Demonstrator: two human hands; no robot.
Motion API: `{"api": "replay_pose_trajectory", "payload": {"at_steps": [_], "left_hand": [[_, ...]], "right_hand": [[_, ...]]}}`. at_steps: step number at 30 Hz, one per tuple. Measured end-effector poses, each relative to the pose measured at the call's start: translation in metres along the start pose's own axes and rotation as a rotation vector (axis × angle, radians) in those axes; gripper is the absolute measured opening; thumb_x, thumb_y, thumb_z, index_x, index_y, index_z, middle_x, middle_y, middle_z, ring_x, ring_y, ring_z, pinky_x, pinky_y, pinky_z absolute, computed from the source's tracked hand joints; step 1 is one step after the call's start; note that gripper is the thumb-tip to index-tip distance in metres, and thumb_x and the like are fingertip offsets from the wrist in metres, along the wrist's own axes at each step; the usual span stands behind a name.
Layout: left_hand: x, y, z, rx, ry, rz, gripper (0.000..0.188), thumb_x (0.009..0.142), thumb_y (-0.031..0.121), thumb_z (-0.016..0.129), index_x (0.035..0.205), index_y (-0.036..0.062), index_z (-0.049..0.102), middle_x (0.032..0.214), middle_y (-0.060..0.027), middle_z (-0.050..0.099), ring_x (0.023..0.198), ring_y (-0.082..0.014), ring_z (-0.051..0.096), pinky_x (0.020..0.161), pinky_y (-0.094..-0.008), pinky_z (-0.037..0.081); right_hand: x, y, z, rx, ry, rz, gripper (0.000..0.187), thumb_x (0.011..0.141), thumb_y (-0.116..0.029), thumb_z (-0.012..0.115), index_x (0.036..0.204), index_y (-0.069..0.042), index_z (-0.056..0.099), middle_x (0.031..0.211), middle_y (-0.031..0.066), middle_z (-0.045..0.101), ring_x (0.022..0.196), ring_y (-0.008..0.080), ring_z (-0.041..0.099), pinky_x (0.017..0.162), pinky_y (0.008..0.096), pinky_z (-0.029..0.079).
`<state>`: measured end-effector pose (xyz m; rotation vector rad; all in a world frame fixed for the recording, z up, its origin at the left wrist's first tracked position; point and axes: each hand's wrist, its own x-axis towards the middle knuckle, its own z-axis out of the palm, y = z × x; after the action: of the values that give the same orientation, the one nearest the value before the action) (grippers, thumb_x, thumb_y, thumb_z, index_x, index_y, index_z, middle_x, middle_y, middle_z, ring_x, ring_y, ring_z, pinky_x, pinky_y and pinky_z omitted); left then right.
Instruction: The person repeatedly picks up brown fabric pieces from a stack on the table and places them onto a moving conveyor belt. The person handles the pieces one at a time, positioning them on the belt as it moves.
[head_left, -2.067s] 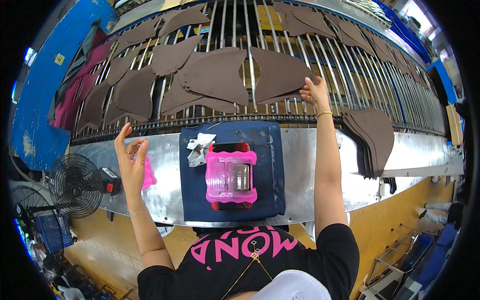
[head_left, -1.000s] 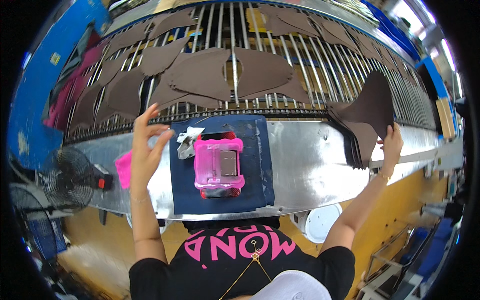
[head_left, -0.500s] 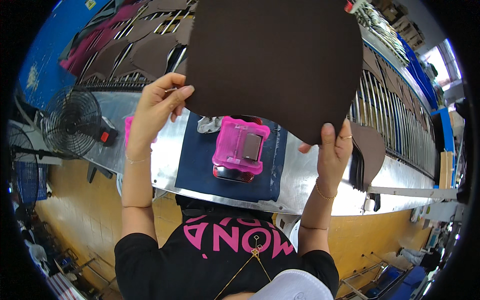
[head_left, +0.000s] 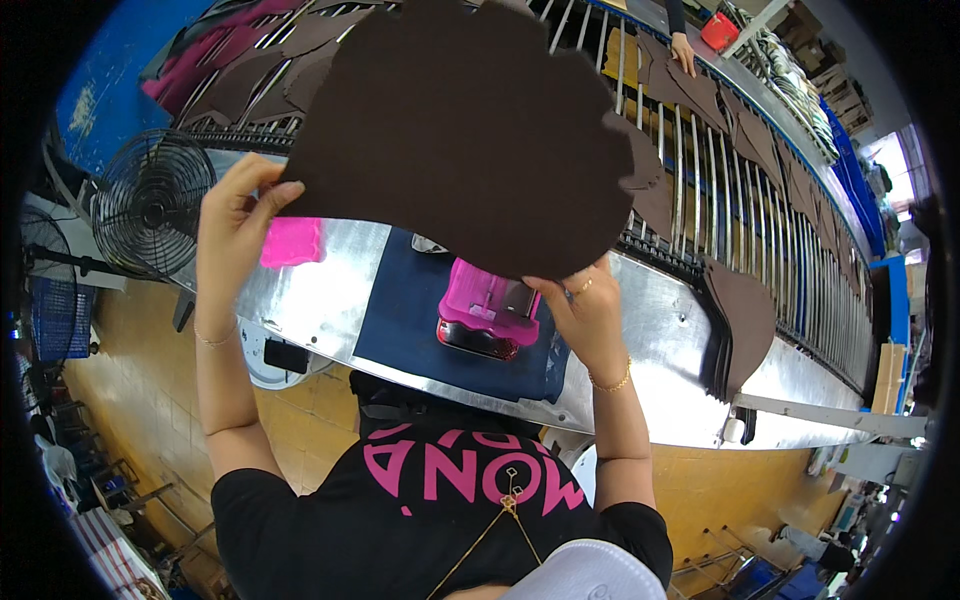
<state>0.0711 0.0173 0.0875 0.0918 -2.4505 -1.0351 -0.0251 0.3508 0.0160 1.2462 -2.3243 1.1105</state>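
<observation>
The person holds one large dark brown cut sheet [head_left: 460,130] up between head and bench, so that it covers much of the view; the left hand [head_left: 235,215] pinches its lower left edge, thumb on the near face and fingers curled behind; the right hand [head_left: 585,310] grips its lower right edge, fingers closed over the rim, a ring and a thin bracelet showing. Below the sheet a silvery metal bench [head_left: 330,290] runs across; on it lies one dark blue mat [head_left: 410,320], and on the mat sits one pink block-like tool [head_left: 490,310] with a dark metal top, partly hidden by the sheet; one small pink pad [head_left: 290,240] lies on the bare metal just beside the left hand. Right of the mat a stack of dark brown pieces [head_left: 735,330] rests on the bench, too close-packed to count. Behind the bench a rack of metal bars [head_left: 780,210] carries more brown pieces, several but hard to number; one other person's hand [head_left: 684,50] rests on it far off. One wire-caged fan [head_left: 150,205] stands left.
</observation>
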Motion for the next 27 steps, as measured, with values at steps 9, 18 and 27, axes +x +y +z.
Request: {"api": "replay_pose_trajectory", "payload": {"at_steps": [9, 18, 27], "left_hand": [[0.005, 0.015, 0.086, 0.017, -0.354, 0.212, 0.012, 0.075, 0.002, 0.068, 0.085, -0.0019, 0.063, 0.074, -0.0129, 0.056, 0.066, -0.0306, 0.057, 0.059, -0.0358, 0.045], [0.006, 0.067, 0.181, -0.318, -0.652, 0.543, 0.008, 0.077, 0.007, 0.066, 0.084, 0.0045, 0.068, 0.077, -0.0094, 0.059, 0.071, -0.0283, 0.060, 0.064, -0.0359, 0.049], [0.114, 0.154, 0.225, 0.035, -0.232, 1.010, 0.012, 0.074, 0.009, 0.063, 0.083, 0.0127, 0.070, 0.082, -0.0019, 0.060, 0.096, -0.0195, 0.055, 0.069, -0.0307, 0.050]], "right_hand": [[-0.111, 0.025, -0.035, -0.114, 0.036, 0.356, 0.016, 0.075, -0.005, 0.071, 0.090, -0.007, 0.067, 0.083, 0.0095, 0.066, 0.074, 0.0228, 0.061, 0.082, 0.0370, 0.041], [-0.188, -0.023, -0.137, 0.168, 0.226, 0.897, 0.016, 0.083, -0.006, 0.058, 0.094, 0.004, 0.062, 0.083, 0.0088, 0.063, 0.080, 0.0131, 0.056, 0.073, 0.0254, 0.045], [-0.168, -0.009, -0.212, -0.260, 0.516, 0.756, 0.018, 0.086, -0.012, 0.064, 0.090, 0.005, 0.060, 0.070, 0.0079, 0.057, 0.064, 0.0124, 0.048, 0.059, 0.0276, 0.041]]}}
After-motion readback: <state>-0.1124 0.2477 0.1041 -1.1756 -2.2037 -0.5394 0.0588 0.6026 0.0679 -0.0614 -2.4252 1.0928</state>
